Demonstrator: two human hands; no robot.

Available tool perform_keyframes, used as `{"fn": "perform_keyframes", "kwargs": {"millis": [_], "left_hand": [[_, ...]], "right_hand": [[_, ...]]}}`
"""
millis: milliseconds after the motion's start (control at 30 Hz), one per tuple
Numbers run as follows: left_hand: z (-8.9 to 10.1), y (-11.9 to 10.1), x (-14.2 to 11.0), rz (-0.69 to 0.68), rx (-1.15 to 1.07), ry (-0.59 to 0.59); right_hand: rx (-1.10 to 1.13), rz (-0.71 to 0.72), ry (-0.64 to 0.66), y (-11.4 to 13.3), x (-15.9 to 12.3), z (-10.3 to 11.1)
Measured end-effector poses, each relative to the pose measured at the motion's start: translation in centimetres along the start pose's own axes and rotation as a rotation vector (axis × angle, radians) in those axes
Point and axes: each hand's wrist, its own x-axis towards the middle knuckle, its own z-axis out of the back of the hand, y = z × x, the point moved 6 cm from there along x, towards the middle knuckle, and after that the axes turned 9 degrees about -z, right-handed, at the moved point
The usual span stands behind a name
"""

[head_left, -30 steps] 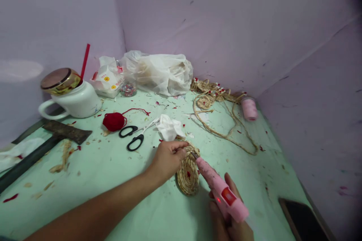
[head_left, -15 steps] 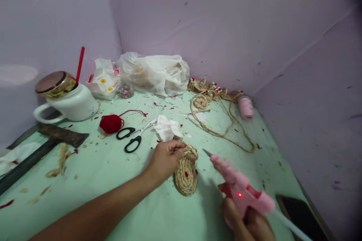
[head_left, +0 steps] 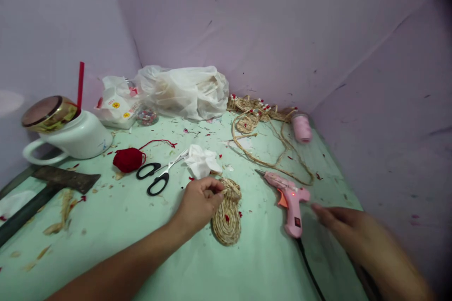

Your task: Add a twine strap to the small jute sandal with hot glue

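A: What's the left hand (head_left: 196,207) doing?

B: Its thumb and fingertips are pinched narrow on the far end of a coiled straw piece (head_left: 227,226), sole-shaped, which lies just to that hand's right on the green tabletop (head_left: 261,263).

A: And the right hand (head_left: 353,233)?

B: It's blurred, but the fingers reach out loosely and I see nothing in them. Just left of its fingertips lies the pink glue gun (head_left: 293,207), red light glowing, nozzle pointing away and to the left. A black cord (head_left: 310,265) trails from the grip back toward the person.

A: What's past the left hand?

B: Just beyond its knuckles, a crumpled white tissue (head_left: 202,161). Scissors (head_left: 150,192) lie to the hand's left, blades toward the tissue, then a red yarn ball (head_left: 129,160). Well off to the left are a hammer (head_left: 68,180) and, behind that, a white mug (head_left: 79,138).

A: Farther beyond the right hand?

B: A looped straw cord (head_left: 254,160), then a pink spool (head_left: 302,128) near the wall.
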Motion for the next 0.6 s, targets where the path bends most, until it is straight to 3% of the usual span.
{"fn": "perform_keyframes", "kwargs": {"millis": [33, 100, 167, 267, 400, 600], "left_hand": [[0.0, 0.0, 0.0, -0.004, 0.013, 0.001], [0.0, 0.0, -0.1, -0.022, 0.062, 0.0], [0.0, -0.1, -0.2, -0.046, 0.134, -0.011], [0.0, -0.3, -0.3, -0.096, 0.235, -0.038], [-0.1, -0.7, -0.2, -0.172, 0.308, -0.054], [-0.1, -0.8, -0.1, -0.19, 0.311, -0.05]], "right_hand": [[-0.121, -0.008, -0.046, 0.5, -0.4, 0.5], [-0.036, 0.121, -0.059, 2.8, -1.8, 0.0], [0.138, 0.367, 0.013, 6.0, -3.7, -2.3], [0.153, 0.694, 0.115, 9.5, -6.3, -6.8], [0.055, 0.766, 0.063, 10.2, -6.9, -9.6], [0.07, 0.775, 0.057, 9.6, -6.7, -9.7]]}}
